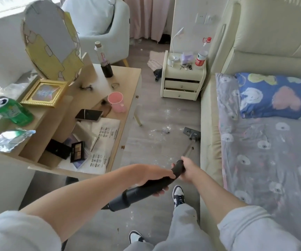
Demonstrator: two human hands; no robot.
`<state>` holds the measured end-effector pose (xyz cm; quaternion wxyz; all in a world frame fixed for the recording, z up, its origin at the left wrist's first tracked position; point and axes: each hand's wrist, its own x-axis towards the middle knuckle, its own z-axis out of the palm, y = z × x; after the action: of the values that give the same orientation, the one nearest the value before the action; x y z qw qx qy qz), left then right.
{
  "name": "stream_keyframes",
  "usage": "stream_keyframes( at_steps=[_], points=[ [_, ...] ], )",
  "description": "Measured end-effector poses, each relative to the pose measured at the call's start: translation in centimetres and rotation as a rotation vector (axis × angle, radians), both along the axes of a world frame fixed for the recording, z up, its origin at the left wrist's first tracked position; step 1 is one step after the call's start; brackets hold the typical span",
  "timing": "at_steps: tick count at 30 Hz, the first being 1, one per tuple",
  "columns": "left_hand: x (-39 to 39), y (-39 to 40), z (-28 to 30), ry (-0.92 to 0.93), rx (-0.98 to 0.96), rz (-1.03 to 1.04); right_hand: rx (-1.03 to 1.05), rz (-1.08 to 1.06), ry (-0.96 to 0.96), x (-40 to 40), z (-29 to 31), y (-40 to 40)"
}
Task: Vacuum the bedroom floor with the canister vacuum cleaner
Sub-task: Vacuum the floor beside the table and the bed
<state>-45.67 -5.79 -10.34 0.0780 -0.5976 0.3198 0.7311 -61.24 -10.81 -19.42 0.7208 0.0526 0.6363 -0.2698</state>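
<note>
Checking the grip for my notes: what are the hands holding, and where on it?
Both grip the vacuum wand's black handle: left hand around its lower, thicker section, right hand at its top end.

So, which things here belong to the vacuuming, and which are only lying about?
Job: black vacuum handle tube, held by left hand and right hand; grey floor nozzle; white scattered debris.
Lying about: green drink can, pink plastic cup, black phone.
</note>
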Motion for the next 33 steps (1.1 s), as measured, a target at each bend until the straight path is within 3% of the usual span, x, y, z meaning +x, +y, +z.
stream_keyframes(
  at_steps=[9, 15, 22, 29, 33],
  points=[
    [-1.1, -7.2, -1.1, -0.004, 0.032, 0.236, 0.017, -0.048, 0.038, -2.1, -3.6, -12.6],
    [-0.1, -10.4, -2.1, -0.028, 0.019, 0.334, 0.064, 0.024, -0.012, -1.0, -4.9, -16.3],
    [0.4, -9.7, -3.9, 0.047, 0.020, 0.429, 0.057, -0.015, -0.004, 0.6, -5.6, -16.6],
    [-1.3, -6.7, -5.1, 0.087, -0.026, 0.428, 0.041, -0.183, -0.077, -0.2, -6.7, -14.2],
    [-0.9, -7.8, -4.6, 0.057, -0.019, 0.384, 0.036, -0.171, -0.096, 0.2, -6.4, -14.4]
  ],
)
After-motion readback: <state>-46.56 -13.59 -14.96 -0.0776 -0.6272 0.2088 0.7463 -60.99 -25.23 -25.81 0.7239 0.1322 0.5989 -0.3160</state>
